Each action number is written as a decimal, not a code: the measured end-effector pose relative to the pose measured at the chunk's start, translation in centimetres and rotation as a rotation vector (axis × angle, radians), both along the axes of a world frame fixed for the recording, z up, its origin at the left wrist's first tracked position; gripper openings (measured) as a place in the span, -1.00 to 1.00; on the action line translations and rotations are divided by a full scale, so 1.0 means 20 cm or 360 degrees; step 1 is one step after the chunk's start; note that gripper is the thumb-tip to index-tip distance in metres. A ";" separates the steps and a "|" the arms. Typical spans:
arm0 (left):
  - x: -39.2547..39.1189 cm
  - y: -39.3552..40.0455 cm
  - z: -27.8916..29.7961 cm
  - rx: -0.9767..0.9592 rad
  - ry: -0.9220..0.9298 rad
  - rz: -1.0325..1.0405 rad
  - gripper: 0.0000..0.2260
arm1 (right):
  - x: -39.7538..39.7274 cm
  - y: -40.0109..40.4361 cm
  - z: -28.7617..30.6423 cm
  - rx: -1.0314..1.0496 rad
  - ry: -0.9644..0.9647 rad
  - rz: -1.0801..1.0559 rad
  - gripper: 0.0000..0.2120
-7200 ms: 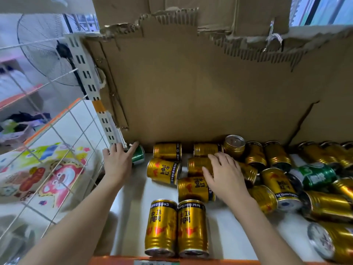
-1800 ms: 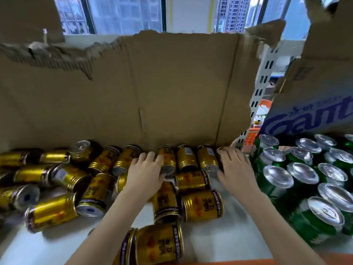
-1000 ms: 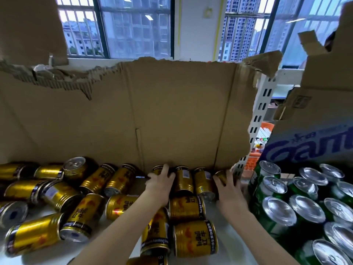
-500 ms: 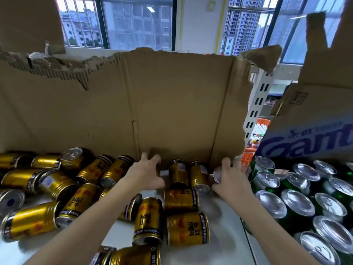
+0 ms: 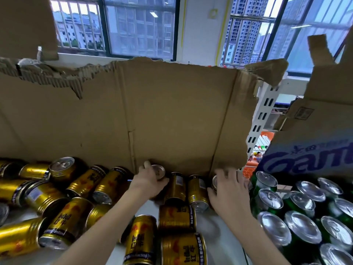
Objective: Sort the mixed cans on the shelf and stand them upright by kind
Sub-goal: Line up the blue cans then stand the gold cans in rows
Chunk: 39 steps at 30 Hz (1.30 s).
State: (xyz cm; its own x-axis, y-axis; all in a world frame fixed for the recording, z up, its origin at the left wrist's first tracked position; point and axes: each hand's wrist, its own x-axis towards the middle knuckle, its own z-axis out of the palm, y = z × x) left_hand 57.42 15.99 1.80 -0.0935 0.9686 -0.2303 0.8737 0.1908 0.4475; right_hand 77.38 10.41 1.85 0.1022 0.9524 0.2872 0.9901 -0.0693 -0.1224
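Our left hand (image 5: 148, 183) grips upright gold can (image 5: 157, 172) against cardboard wall (image 5: 172, 119); right hand (image 5: 228, 190) clasps another gold can (image 5: 214, 183). Toppled gold cans (image 5: 57, 190) at nine o'clock, green cans (image 5: 298, 209) upright at three; white shelf (image 5: 214, 243), windows (image 5: 137, 25) at twelve.

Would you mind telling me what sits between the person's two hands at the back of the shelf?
In the head view, two gold cans lie on their sides side by side between the left hand and the right hand, each gripping its own gold can.

The white shelf (image 5: 215, 238) carries toppled gold cans (image 5: 63, 222) leftward and upright green cans (image 5: 303, 211) rightward.
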 end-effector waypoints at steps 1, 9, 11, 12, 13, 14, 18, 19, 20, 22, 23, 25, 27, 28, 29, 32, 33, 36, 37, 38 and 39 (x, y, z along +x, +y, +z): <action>0.00 -0.05 -0.01 0.0090 0.0051 0.0026 -0.24 | -0.03 -0.02 0.01 -0.0004 0.0086 0.0058 -0.61; 0.17 -0.26 -0.09 0.0262 0.0071 -0.0189 -0.70 | -0.16 -0.03 -0.17 -0.0572 0.0642 -0.0015 -0.51; 0.20 -0.22 -0.11 0.0144 0.0013 -0.0133 -0.65 | -0.14 -0.01 -0.19 -0.0630 0.0787 -0.0059 -0.44; 0.22 -0.19 -0.12 0.0122 -0.0005 -0.0095 -0.61 | -0.13 0.01 -0.19 -0.0665 0.0827 -0.0073 -0.40; 0.23 -0.18 -0.12 0.0122 -0.0013 -0.0063 -0.57 | -0.12 0.01 -0.19 -0.0695 0.0860 -0.0076 -0.37; 0.24 -0.16 -0.13 0.0124 -0.0018 -0.0037 -0.54 | -0.12 0.02 -0.19 -0.0719 0.0892 -0.0076 -0.34; 0.26 -0.15 -0.17 0.0071 -0.0139 0.0101 -0.45 | -0.13 0.02 -0.18 -0.0704 0.1038 -0.0065 -0.33; 0.26 -0.16 -0.18 0.0058 -0.0190 0.0136 -0.46 | -0.13 0.01 -0.18 -0.0675 0.1067 -0.0072 -0.34; 0.26 -0.16 -0.19 0.0056 -0.0219 0.0159 -0.47 | -0.14 0.00 -0.18 -0.0635 0.1092 -0.0079 -0.36; 0.26 -0.19 -0.19 0.0108 -0.0208 0.0161 -0.52 | -0.14 -0.02 -0.19 -0.0538 0.1122 -0.0093 -0.41; 0.26 -0.21 -0.19 0.0167 -0.0182 0.0151 -0.53 | -0.14 -0.03 -0.19 -0.0491 0.1131 -0.0099 -0.45; 0.26 -0.25 -0.16 0.0305 -0.0119 0.0119 -0.53 | -0.12 -0.05 -0.16 -0.0432 0.1122 -0.0089 -0.54; 0.24 -0.27 -0.10 0.0433 -0.0026 0.0073 -0.47 | -0.10 -0.06 -0.12 -0.0450 0.1015 -0.0060 -0.58; 0.23 -0.26 -0.06 0.0491 0.0033 0.0028 -0.46 | -0.10 -0.07 -0.10 -0.0454 0.0931 -0.0044 -0.57; 0.23 -0.25 -0.03 0.0529 0.0094 -0.0035 -0.46 | -0.10 -0.07 -0.08 -0.0424 0.0846 -0.0020 -0.56; 0.24 -0.18 0.02 0.0523 0.0295 -0.0283 -0.55 | -0.14 -0.06 -0.02 -0.0304 0.0615 0.0159 -0.50; 0.25 -0.16 0.02 0.0494 0.0381 -0.0394 -0.55 | -0.16 -0.04 0.00 -0.0331 0.0530 0.0232 -0.49; 0.23 -0.08 0.01 0.0466 0.0599 -0.0682 -0.49 | -0.15 0.03 0.04 -0.0463 0.0246 0.0366 -0.50; 0.22 -0.05 0.02 0.0502 0.0675 -0.0759 -0.49 | -0.14 0.07 0.04 -0.0492 0.0177 0.0382 -0.51; 0.21 -0.01 0.03 0.0541 0.0756 -0.0838 -0.52 | -0.12 0.11 0.03 -0.0526 0.0127 0.0392 -0.52; 0.20 0.02 0.04 0.0564 0.0814 -0.0905 -0.54 | -0.11 0.14 0.04 -0.0556 0.0092 0.0409 -0.53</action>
State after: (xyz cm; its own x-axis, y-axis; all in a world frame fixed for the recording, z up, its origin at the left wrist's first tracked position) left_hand 61.47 16.34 2.55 0.4203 0.9067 0.0345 0.9056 -0.4167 -0.0794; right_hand 75.24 13.16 2.63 -0.1442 0.9880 -0.0561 0.9728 0.1311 -0.1912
